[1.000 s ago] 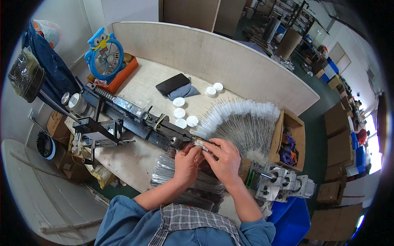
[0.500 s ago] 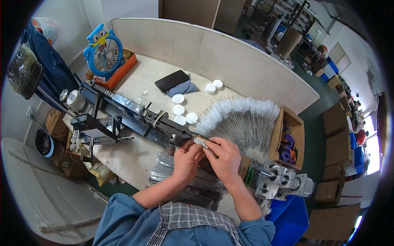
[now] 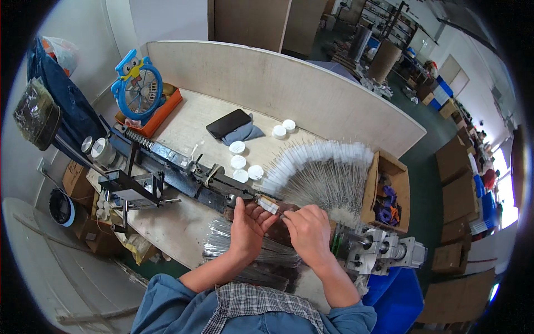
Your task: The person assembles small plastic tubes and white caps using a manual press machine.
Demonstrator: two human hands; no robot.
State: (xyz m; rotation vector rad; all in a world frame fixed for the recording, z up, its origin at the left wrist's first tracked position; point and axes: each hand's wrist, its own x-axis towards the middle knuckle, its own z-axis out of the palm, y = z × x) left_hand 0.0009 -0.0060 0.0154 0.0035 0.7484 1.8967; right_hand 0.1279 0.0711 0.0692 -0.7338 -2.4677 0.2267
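Note:
My left hand (image 3: pixel 248 225) pinches a small white-tipped piece (image 3: pixel 268 204) at the end of the long dark machine rail (image 3: pixel 183 170). My right hand (image 3: pixel 307 229) is closed just right of it, fingertips touching the same piece. Both hands are over a bundle of thin metal rods (image 3: pixel 245 253) at the table's near edge. Behind the hands, a fan of white-capped rods (image 3: pixel 322 175) spreads over the bench.
A cardboard box (image 3: pixel 374 192) with purple parts stands at the right, a grey motor unit (image 3: pixel 378 250) below it. Several white round caps (image 3: pixel 240 162), a black phone (image 3: pixel 228 123) on a cloth and an orange tray (image 3: pixel 158 114) with a blue owl fan (image 3: pixel 135 83) lie farther back.
Both hands stay together at the rail's end, with only small finger movements on the white-tipped piece. The view has shifted slightly.

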